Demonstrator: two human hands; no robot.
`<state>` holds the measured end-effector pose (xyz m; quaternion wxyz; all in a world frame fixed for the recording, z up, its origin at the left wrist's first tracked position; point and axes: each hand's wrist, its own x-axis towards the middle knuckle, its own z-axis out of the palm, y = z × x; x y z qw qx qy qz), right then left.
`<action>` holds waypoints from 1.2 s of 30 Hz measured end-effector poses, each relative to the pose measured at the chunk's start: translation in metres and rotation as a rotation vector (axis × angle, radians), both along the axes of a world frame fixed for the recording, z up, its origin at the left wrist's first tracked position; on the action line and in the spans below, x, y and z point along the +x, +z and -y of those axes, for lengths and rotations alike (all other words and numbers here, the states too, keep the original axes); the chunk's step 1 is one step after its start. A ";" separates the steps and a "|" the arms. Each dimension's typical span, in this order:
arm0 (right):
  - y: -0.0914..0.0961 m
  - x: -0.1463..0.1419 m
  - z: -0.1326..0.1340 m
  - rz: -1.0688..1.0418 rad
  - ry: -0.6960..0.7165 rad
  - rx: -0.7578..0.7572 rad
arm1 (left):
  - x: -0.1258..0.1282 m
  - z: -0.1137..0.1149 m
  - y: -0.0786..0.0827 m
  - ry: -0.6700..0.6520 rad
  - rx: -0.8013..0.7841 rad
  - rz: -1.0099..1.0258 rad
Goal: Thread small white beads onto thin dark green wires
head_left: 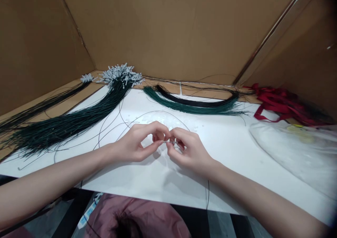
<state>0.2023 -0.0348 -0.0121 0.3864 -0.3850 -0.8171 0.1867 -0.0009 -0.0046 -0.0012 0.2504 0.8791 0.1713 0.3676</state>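
1. The left hand (139,141) and the right hand (188,150) meet fingertip to fingertip above the near middle of the white table (231,143), both pinched shut on one thin dark cord (168,141).
2. A large bundle of green cords (79,117) lies far left.

**Worktop and its load**

A white worktop (231,143) sits inside brown cardboard walls. At far left lies a big fan of dark green cords (79,117) with white tips (121,74). A curved green-and-black bundle (195,104) lies at the back, red ribbons (281,106) at far right, and a clear bag (295,150) near them. Thin loose cords (116,125) loop across the middle.
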 end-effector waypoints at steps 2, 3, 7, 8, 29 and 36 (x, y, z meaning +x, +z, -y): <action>-0.001 0.000 0.000 0.008 0.004 0.002 | 0.000 0.000 0.000 0.005 0.006 -0.004; -0.001 0.000 0.000 0.012 0.003 0.000 | -0.001 0.000 0.000 0.009 0.010 -0.008; 0.001 -0.001 -0.001 0.010 -0.017 -0.013 | -0.002 0.000 0.001 0.027 0.016 -0.013; 0.002 -0.001 -0.001 0.009 -0.021 -0.014 | -0.002 -0.001 0.002 0.030 0.012 -0.011; 0.000 0.001 -0.001 0.043 -0.002 -0.026 | -0.019 -0.044 -0.004 0.320 0.097 -0.366; 0.000 -0.001 -0.001 0.048 -0.004 -0.018 | -0.009 -0.049 -0.013 0.330 0.104 -0.460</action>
